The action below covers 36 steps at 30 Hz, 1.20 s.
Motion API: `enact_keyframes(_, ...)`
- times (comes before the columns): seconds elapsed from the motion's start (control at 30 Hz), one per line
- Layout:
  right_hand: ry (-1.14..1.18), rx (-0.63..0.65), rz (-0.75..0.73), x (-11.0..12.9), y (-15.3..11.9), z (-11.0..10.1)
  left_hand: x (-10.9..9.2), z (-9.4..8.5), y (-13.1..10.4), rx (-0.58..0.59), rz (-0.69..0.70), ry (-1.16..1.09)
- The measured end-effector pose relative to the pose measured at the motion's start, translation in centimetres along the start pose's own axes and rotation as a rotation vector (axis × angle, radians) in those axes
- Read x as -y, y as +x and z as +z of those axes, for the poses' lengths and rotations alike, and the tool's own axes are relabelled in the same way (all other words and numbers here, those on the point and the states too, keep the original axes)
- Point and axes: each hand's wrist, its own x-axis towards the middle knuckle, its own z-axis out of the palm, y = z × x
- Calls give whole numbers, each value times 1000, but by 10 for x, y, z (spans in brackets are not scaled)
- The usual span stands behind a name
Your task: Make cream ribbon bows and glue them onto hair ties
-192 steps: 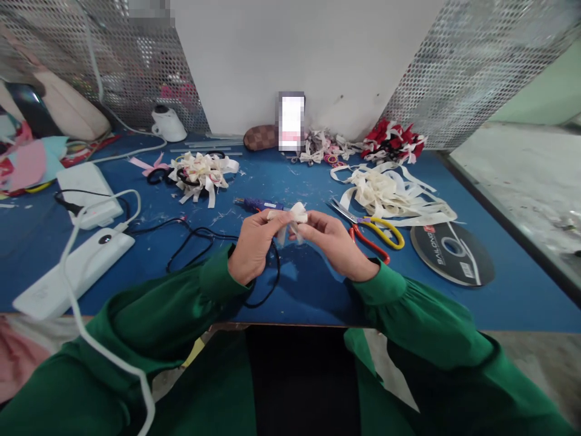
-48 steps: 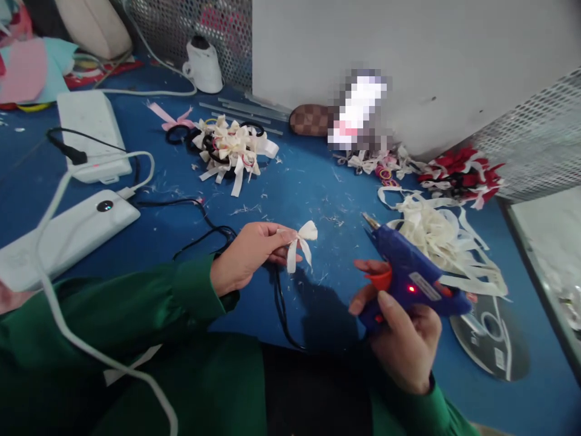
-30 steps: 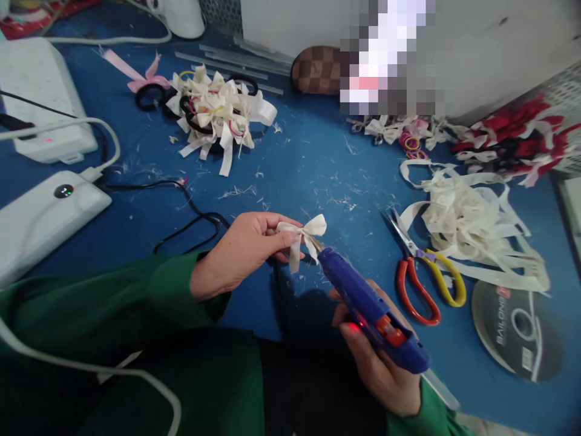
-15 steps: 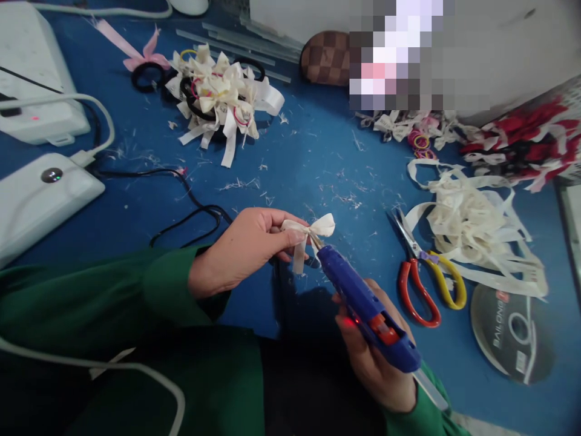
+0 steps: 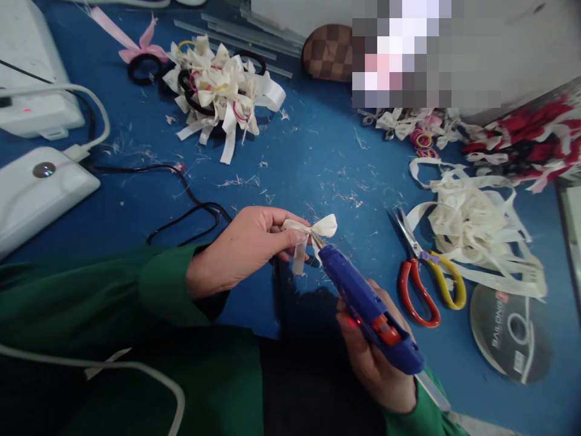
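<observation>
My left hand (image 5: 247,245) pinches a cream ribbon bow (image 5: 324,226) between thumb and fingers, near the middle of the view. One loop of the bow points right and its tails hang down. Wrapped in my right hand (image 5: 379,369) is a blue glue gun (image 5: 354,287) with a red light lit on its side. Its metal nozzle is at the knot of the bow; whether it touches cannot be made out. A clear glue stick (image 5: 432,392) sticks out of the gun's back end.
Scissors (image 5: 415,254) with red and yellow handles lie right of the gun, beside a heap of cream ribbon (image 5: 476,224). A pile of bows and hair ties (image 5: 222,91) lies at the upper left. White power boxes (image 5: 43,203) and a black cable (image 5: 193,197) sit at left.
The bow and glue gun are held in nearly the same place. The view has shifted slightly, so things at the left edge sit a little higher and further left.
</observation>
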Motion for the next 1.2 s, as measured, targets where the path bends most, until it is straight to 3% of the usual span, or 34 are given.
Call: enact_keyframes(1.2, -47, -20, -5, 3, 2, 0, -1, 1, 0, -11, -10, 4)
